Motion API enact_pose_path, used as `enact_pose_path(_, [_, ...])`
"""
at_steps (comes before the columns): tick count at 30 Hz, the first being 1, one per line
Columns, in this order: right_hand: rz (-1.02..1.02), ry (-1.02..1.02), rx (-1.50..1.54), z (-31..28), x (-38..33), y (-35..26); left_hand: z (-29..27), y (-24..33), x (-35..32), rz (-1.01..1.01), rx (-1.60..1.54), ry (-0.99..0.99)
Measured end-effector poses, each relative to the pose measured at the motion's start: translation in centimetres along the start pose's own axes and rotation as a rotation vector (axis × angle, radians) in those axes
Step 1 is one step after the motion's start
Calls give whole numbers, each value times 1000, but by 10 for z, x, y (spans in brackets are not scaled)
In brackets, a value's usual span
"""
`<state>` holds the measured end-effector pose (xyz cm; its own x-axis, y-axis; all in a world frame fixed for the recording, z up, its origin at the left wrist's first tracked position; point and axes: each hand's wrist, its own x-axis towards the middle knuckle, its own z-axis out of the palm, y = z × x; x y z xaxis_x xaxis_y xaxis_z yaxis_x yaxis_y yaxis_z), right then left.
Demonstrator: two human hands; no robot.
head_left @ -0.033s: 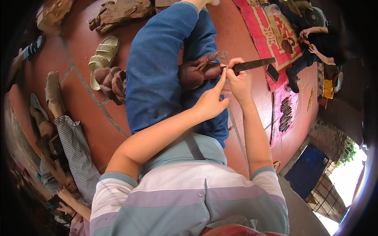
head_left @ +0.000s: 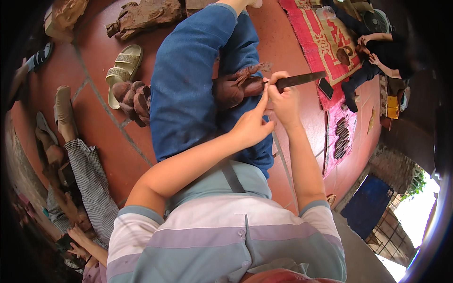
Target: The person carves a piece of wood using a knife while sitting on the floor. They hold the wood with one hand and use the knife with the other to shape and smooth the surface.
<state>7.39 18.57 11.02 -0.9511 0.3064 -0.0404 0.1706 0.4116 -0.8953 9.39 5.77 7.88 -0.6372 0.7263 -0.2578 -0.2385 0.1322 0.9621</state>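
Note:
A reddish-brown wood carving (head_left: pixel 229 92) lies across my lap between my blue-jeaned legs, and a lumpy, rounded end (head_left: pixel 133 101) shows past the left leg. My right hand (head_left: pixel 284 96) is closed round a long, flat, dark carving tool (head_left: pixel 302 80), whose far part sticks out to the right. The tool's working end meets the right end of the carving, though the fingers mostly hide it. My left hand (head_left: pixel 252 123) stretches its index finger up to that spot, touching near the right fingertips. Its thumb stands apart, and the remaining fingers are partly hidden.
A tan sandal (head_left: pixel 125 68) lies on the red tile floor (head_left: pixel 113 151) beside the carving. Rough wood pieces (head_left: pixel 146 21) stand ahead. To the right are a red patterned mat (head_left: pixel 325 47), a phone (head_left: pixel 325 88) and a pink cloth with several dark tools (head_left: pixel 341 139). Other people sit at both sides.
My right hand and the dark tool have shifted slightly left, and the tool's outer end has dipped a little. My left hand has barely moved.

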Motion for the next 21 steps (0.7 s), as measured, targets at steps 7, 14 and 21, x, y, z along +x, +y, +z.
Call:
enact_pose_path(7, [152, -77, 0, 1, 8, -4, 1, -3, -1, 13, -168, -3])
enact_pose_path(14, [-19, -159, -476, 31, 0, -28, 14, -14, -12, 0, -274, 141])
enact_pose_path(21, [-6, -92, -376, 22, 16, -19, 4, -3, -6, 50, -325, 105])
